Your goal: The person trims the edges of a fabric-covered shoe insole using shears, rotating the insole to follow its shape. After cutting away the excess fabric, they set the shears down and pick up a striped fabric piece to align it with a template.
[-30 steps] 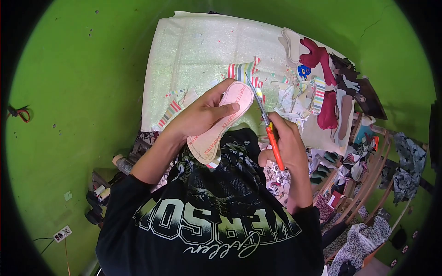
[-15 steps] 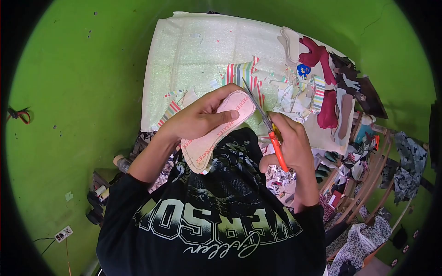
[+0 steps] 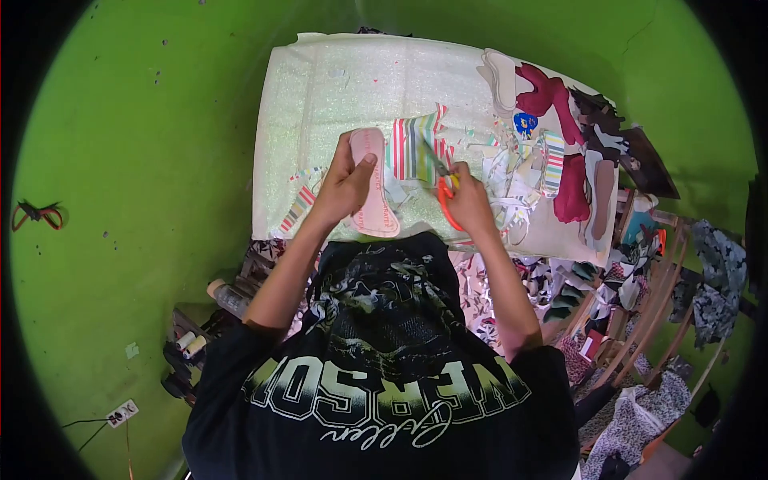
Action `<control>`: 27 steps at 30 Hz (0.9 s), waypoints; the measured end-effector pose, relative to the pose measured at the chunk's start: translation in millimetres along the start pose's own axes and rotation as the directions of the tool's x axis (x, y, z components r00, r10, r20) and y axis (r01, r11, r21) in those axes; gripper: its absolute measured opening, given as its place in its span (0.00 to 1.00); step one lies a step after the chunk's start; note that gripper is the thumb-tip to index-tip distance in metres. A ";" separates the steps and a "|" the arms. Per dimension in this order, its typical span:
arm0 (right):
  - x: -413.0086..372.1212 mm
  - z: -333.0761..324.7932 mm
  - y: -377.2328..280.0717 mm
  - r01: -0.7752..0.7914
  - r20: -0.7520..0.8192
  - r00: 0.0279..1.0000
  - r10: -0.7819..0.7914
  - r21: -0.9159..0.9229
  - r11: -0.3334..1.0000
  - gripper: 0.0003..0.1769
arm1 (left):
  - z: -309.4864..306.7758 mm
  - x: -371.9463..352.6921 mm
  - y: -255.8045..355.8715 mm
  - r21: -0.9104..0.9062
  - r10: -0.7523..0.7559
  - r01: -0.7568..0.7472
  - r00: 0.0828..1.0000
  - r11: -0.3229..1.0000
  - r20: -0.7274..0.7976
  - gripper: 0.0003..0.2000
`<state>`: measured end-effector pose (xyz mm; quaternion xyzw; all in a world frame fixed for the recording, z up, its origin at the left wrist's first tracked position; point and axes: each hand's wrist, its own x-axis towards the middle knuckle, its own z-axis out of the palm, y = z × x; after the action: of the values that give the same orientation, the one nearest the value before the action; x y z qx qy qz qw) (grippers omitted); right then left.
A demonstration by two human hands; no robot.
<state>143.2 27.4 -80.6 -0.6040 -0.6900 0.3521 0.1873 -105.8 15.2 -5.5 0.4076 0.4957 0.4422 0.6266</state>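
My left hand (image 3: 346, 186) grips a pale pink insole-shaped piece (image 3: 374, 210) with red lettering, thumb on top and fingers underneath. In my right hand (image 3: 468, 198) are scissors with orange handles (image 3: 445, 206), their dark blades pointing up and left over a striped cloth (image 3: 413, 150). That cloth lies on the table between the pink piece and my right hand. The scissors and the pink piece are apart. Another striped insole shape (image 3: 552, 164) lies farther right, beside white and striped scraps (image 3: 512, 180).
The white-covered table (image 3: 320, 88) holds maroon pieces (image 3: 570, 192), pale insole shapes (image 3: 500, 80) and a blue round item (image 3: 525, 124). Wooden racks (image 3: 652, 300) with cloth stand at the right. Thread spools (image 3: 190, 344) sit at the lower left.
Both hands have moved forward over the table and farther from my body. The pink piece has turned more upright and left the scissors, which have moved slightly left.
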 end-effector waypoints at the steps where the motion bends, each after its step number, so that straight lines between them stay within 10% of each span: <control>1: 6.8 20.0 10.5 -0.005 -0.006 1.000 0.005 0.011 1.000 0.31 | -2.3 -1.8 -6.3 0.055 -0.059 0.063 0.995 0.996 -0.076 0.17; 6: 25.2 92.4 44.7 0.007 -0.006 1.000 -0.008 -0.112 0.994 0.28 | -10.0 -3.2 -40.8 0.033 0.008 -0.001 0.978 0.999 -0.208 0.17; 16: 9.9 109.8 33.6 0.105 0.008 0.994 -0.106 -0.220 0.970 0.30 | -34.8 -28.8 -55.7 -0.487 -0.402 0.195 0.839 0.851 -0.367 0.17; 18: 4.6 107.6 19.1 0.277 -0.095 0.954 -0.286 -0.096 0.956 0.32 | -44.9 -30.2 -66.7 -0.550 -0.384 0.136 0.848 0.824 -0.366 0.13; 20: 0.7 94.9 -8.4 0.076 0.149 0.983 -0.107 0.196 0.978 0.33 | -49.4 -29.9 -67.0 -0.628 -0.364 0.079 0.867 0.774 -0.340 0.12; 22: -6.9 95.7 -31.0 -0.188 0.330 0.930 -0.162 0.805 0.563 0.32 | -52.1 -29.3 -69.5 -0.711 -0.357 0.028 0.878 0.702 -0.319 0.12; 27: -7.3 110.7 -95.4 -0.227 0.214 0.972 0.096 0.962 0.154 0.24 | -56.1 -27.3 -68.9 -0.707 -0.375 0.106 0.897 0.699 -0.236 0.12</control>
<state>2.0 -10.5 -86.9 -0.3934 -0.2423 0.7602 0.4568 -153.8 -26.0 -73.7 -0.0077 0.4564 0.5718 0.6817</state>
